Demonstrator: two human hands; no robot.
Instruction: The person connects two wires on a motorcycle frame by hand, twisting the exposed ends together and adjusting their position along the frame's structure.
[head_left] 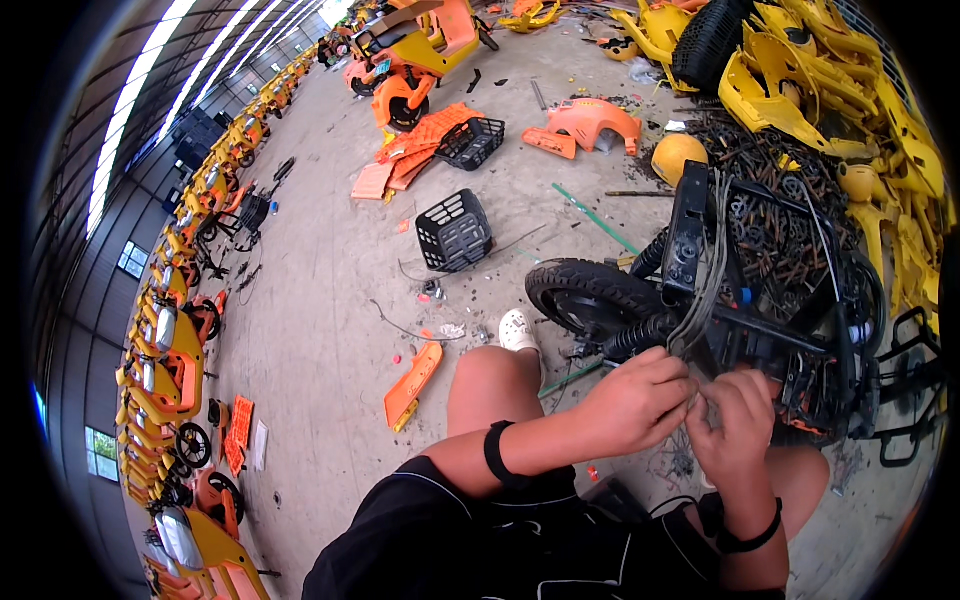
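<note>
My left hand (650, 395) and my right hand (738, 415) meet fingertip to fingertip, both closed in a pinch. Whatever lies between the fingers is too small and covered to make out. Just beyond them, a bundle of grey cables (712, 270) hangs down the stripped black scooter frame (686, 235) and reaches close to my left knuckles. The frame lies on the floor to the right, with its black-tyred wheel (590, 292) pointing left. Dark parts of the frame (810, 400) sit right beside my right hand.
Black crates (455, 232) and orange panels (415, 380) lie on the concrete floor. Yellow body panels (780, 90) and rusty metal parts (775, 220) are heaped behind the frame. Yellow scooters (170, 375) line the left wall; another scooter (420, 50) stands farther back.
</note>
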